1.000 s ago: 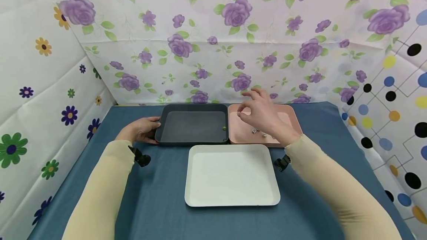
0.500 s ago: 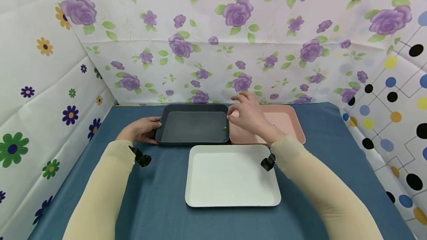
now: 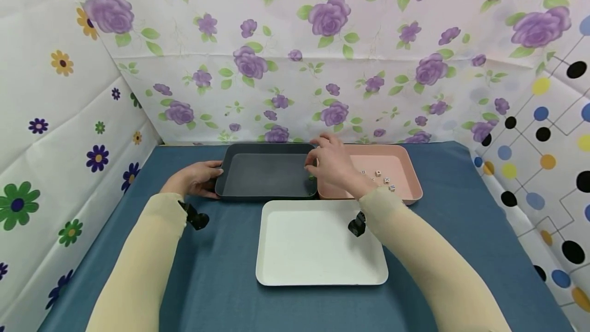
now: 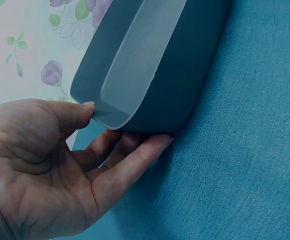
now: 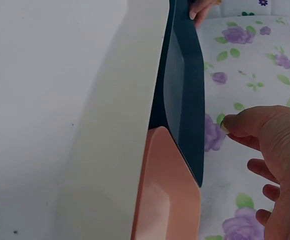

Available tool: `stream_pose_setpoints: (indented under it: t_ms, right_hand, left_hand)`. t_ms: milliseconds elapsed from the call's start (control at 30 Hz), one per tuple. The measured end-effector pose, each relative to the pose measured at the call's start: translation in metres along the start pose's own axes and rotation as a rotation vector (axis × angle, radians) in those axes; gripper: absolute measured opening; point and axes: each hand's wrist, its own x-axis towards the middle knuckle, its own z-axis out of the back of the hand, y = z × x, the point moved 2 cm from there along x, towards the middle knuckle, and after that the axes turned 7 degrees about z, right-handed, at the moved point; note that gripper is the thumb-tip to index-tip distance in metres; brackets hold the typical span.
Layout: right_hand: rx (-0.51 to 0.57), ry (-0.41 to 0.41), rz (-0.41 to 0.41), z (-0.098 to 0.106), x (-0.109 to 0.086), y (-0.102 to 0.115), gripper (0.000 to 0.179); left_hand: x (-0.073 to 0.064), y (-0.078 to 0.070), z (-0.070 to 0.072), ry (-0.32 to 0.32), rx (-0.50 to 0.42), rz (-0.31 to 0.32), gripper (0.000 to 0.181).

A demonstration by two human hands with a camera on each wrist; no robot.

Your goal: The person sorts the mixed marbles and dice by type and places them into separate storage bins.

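My left hand [image 3: 192, 178] grips the left end of the dark grey tray [image 3: 262, 174], thumb on its rim and fingers against the outside wall, as the left wrist view shows. My right hand [image 3: 333, 164] is over the seam between that tray and the pink tray [image 3: 380, 158], its fingertips above the dark tray's right side. Thumb and forefinger meet, pinching a tiny pale-green thing [image 5: 224, 128] whose kind is unclear. Small green bits lie below, mostly hidden by the hand. Several white dice [image 3: 386, 180] sit in the pink tray, some behind the wrist.
A white tray [image 3: 318, 242] stands in front of the other two, close to their near walls. Blue cloth [image 3: 221, 281] covers the table. Patterned sheets [image 3: 286, 24] rise at the back and both sides.
My right hand has moved left from over the pink tray to the dark tray's right edge, uncovering more dice. The left hand has stayed on the dark tray.
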Motion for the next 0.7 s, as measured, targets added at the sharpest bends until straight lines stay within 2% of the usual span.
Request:
stream_pose_setpoints:
  t_ms: [200,433,700]
  right_hand:
    - [-0.025,0.039,0.002,-0.011,0.003,0.006,0.008]
    - [-0.004,0.075,-0.007,-0.020,0.003,0.010,0.007]
    - [-0.024,0.077,0.005,-0.029,0.003,0.009,0.007]
  left_hand:
    - [-0.001,0.000,0.000,0.000,-0.007,0.001,0.058]
    - [0.000,0.000,0.000,-0.004,-0.010,0.004,0.058]
    - [0.000,0.000,0.001,0.004,-0.014,0.004,0.059]
